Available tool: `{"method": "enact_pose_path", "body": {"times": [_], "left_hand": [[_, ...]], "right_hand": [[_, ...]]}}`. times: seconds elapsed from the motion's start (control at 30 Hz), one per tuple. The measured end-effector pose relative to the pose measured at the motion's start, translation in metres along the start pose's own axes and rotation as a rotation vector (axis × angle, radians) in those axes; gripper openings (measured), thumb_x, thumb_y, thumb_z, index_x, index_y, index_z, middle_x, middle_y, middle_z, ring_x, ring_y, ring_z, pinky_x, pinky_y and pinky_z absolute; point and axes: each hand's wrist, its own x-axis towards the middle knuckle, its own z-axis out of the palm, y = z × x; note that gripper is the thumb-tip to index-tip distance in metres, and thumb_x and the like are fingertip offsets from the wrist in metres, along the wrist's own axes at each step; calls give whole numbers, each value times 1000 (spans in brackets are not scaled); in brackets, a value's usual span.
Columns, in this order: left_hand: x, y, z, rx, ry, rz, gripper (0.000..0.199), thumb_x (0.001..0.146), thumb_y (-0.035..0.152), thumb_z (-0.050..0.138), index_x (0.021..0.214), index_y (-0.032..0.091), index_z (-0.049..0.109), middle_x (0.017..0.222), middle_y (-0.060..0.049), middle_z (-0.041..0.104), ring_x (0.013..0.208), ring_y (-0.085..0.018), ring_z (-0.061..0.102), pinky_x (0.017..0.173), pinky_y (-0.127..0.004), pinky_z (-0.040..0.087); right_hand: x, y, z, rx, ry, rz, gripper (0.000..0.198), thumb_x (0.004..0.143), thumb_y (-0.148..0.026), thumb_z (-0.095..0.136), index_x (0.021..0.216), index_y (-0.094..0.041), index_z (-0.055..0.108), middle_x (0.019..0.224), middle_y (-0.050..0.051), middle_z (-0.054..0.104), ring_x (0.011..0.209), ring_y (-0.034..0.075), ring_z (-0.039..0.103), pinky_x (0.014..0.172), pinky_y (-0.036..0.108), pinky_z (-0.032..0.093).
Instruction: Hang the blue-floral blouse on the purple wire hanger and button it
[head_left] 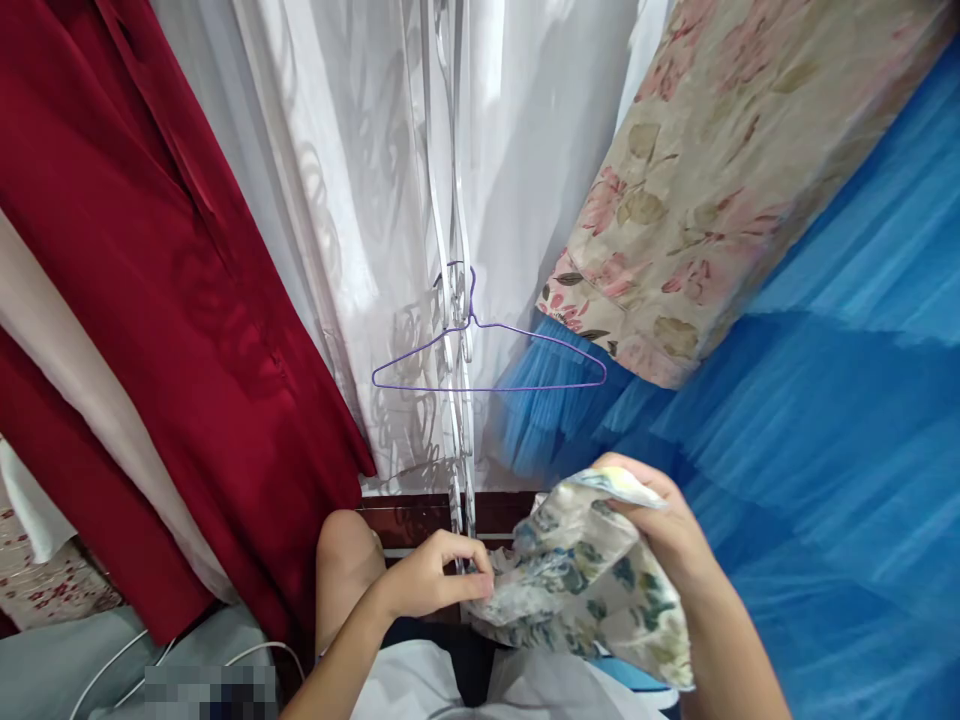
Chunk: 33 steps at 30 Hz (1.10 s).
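A light floral-print cloth garment (592, 580), with blue, green and yellow leaves and flowers, is bunched over my lap. My left hand (439, 575) pinches its left edge between thumb and fingertips. Higher up on the other side, my right hand (652, 510) is closed around a fold of the same cloth, with part of the fingers hidden behind it. The garment's exact kind cannot be made out. Just beyond my hands, a purple wire hanger (487, 388) hangs with no clothing on it from a white metal rack (457, 190).
Long red cloth (187, 300) hangs at the left and white curtains (352, 200) at the back. A beige floral garment (675, 220) and a blue tulle skirt (840, 450) hang at the right. A grey surface with white cables (255, 655) lies at lower left.
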Motion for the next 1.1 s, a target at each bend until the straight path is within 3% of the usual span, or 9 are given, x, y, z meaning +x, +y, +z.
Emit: {"method": "enact_pose_path", "body": {"times": [0.1,0.23,0.4,0.5,0.63,0.73,0.83,0.9,1.1], "left_hand": [[-4,12,0,-12,166,128,26,85,37,70,104,20,66,126,-12,60,122,-25,55,108,-40,39],[-4,30,23,-36,280,141,63,87,33,68,144,32,42,150,-10,44,139,-24,41,119,-44,28],[-3,33,52,80,230,90,41,88,38,65,127,24,62,116,-9,67,108,-25,62,97,-35,47],[-1,20,46,230,197,46,27,91,42,59,95,18,71,87,-6,68,81,-20,62,74,-29,48],[-7,-8,2,625,279,102,26,81,39,70,65,20,64,64,-3,59,71,-19,56,77,-33,45],[-20,-22,-50,840,316,116,22,75,32,74,59,22,63,62,-3,59,74,-21,58,89,-38,44],[-32,-19,-104,961,424,53,9,81,32,66,75,26,70,84,-5,69,100,-26,60,111,-48,30],[-34,-9,-135,1024,486,-6,22,91,33,51,88,28,71,97,-5,71,109,-26,57,117,-51,20],[-16,29,-204,1253,588,-18,30,94,38,47,114,27,66,123,-7,66,125,-28,50,114,-50,26]], "right_hand": [[3,-13,6,-79,27,-52,37,58,-49,86,72,-19,71,60,4,61,48,14,48,45,25,36],[-13,-5,21,-170,-91,25,39,61,-54,82,63,-19,65,55,4,55,47,14,43,43,26,34],[-33,26,11,-288,-286,46,41,65,-56,79,58,-18,63,55,4,54,51,16,43,48,28,40],[-38,42,-8,-266,-157,49,33,76,-50,73,69,-18,71,62,6,62,53,18,51,50,29,44],[-35,44,-38,-280,95,-12,26,79,-46,71,81,-20,74,70,7,69,57,22,59,50,31,48],[-10,30,-54,-504,150,-133,22,80,-42,70,83,-21,75,77,6,72,64,24,63,55,30,50],[39,15,-56,-802,-36,-279,18,82,-33,66,87,-20,77,84,5,74,76,26,66,66,31,52],[76,10,-50,-903,-157,-362,23,84,-29,59,92,-19,78,85,5,75,77,26,67,69,32,52],[151,25,-21,-941,-121,-494,34,85,-27,50,106,-19,76,99,7,77,91,29,69,79,35,50]]}}
